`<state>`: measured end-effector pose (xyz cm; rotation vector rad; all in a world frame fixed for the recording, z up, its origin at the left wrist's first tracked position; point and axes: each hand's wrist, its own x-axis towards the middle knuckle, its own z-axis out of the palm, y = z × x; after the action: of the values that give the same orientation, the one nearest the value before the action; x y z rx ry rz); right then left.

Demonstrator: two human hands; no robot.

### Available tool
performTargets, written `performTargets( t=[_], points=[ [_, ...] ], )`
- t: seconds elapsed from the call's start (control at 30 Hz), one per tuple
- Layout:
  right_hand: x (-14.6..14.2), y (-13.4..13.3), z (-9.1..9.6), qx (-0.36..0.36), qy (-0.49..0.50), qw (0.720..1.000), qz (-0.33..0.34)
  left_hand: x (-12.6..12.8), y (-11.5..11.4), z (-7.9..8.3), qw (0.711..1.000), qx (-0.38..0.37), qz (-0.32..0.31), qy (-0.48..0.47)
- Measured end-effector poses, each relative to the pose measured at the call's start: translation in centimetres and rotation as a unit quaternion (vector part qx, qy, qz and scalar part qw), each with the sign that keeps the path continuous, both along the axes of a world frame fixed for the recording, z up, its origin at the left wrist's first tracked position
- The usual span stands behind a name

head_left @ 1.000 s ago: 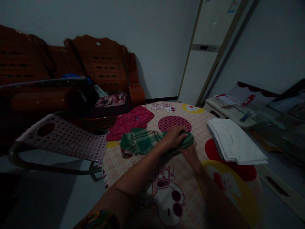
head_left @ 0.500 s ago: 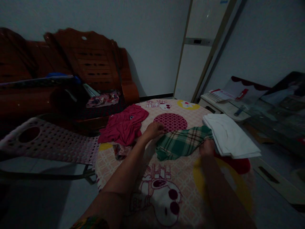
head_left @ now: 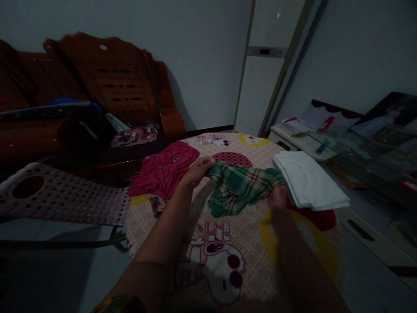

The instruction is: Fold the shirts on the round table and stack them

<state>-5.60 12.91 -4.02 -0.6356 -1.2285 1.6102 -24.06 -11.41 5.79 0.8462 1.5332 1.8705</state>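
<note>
A green plaid garment (head_left: 243, 187) is stretched between my two hands, a little above the round table's cartoon-print cloth (head_left: 224, 256). My left hand (head_left: 198, 168) pinches its left edge. My right hand (head_left: 277, 196) is closed on its right edge, close to a folded white stack (head_left: 309, 180). A crumpled red garment (head_left: 164, 170) lies at the table's left rim, just beyond my left hand.
A pink woven chair (head_left: 61, 195) stands left of the table. Behind it is a dark wooden sofa (head_left: 107, 87) with patterned cloth (head_left: 135, 134) on it. A low white shelf with papers (head_left: 302, 134) and glass panels (head_left: 374, 152) line the right side.
The bunched plaid garment was pulled rightward and spread open. My left hand let go of it, then took its left edge and lifted it. The view drifted right.
</note>
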Motion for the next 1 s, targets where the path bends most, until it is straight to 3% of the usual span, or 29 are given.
performTargets(
  t=[0.1,0.17,0.23,0.37,0.47,0.57,0.77,1.0],
  points=[
    [0.4,-0.2,0.1,0.064,-0.076,0.993,-0.063,0.1,-0.2,1.1,0.993,0.078,0.067,-0.059],
    [0.7,-0.8,0.6,0.152,-0.143,0.971,-0.114,0.0,-0.1,1.5,0.986,0.103,0.109,-0.078],
    [0.9,-2.0,1.3,0.25,-0.179,0.943,-0.123,-0.1,0.0,1.7,0.978,0.114,0.152,-0.091],
    [0.2,-5.2,2.0,0.429,-0.197,0.881,-0.027,-0.3,0.0,1.8,0.967,0.122,0.2,-0.098],
    [-0.5,-6.5,1.7,0.482,-0.225,0.846,0.031,-0.3,0.0,2.0,0.966,0.134,0.204,-0.087],
    [-0.6,-5.9,1.3,0.453,-0.216,0.865,0.028,-0.2,0.0,2.0,0.971,0.135,0.188,-0.067],
    [0.7,-3.6,2.1,0.26,-0.2,0.944,0.044,-0.3,0.1,1.2,0.98,0.101,0.166,-0.039],
    [0.5,-3.4,2.0,0.107,-0.109,0.986,0.07,-0.2,0.3,0.6,0.983,0.045,0.176,-0.007]
  ],
)
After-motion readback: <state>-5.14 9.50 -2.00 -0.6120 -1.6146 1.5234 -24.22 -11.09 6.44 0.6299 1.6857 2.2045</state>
